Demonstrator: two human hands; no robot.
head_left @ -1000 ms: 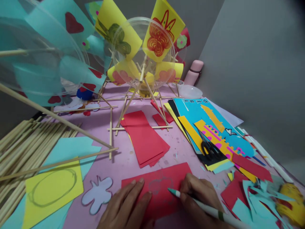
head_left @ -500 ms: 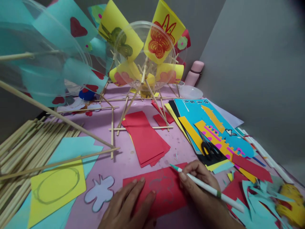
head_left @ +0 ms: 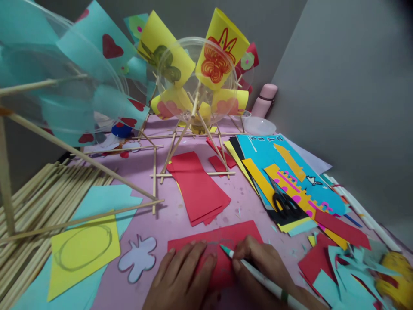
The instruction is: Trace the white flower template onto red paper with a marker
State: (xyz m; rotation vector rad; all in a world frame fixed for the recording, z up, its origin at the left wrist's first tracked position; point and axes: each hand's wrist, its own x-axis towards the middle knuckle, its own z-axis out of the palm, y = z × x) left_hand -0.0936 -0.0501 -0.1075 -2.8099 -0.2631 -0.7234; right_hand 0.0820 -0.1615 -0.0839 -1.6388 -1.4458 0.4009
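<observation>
Mauve table (head_left: 171, 221), grey wall (head_left: 348, 90) beyond. Red paper (head_left: 245, 230) on table under spread left hand (head_left: 184, 275); marker (head_left: 264, 280) pinched in right hand (head_left: 260, 258), nib (head_left: 225, 250) near faint lines (head_left: 216, 243). Possible smudging from close fingertips (head_left: 211, 260); possible stray stroke from lightly held paper slipping.

Blue card (head_left: 306, 160), one: a short row of small, black-outlined characters (head_left: 270, 138) ran along its far edge, too small and blurred to be read. Other legible texts, labels, brands, numbers or signs: none could be made out.
</observation>
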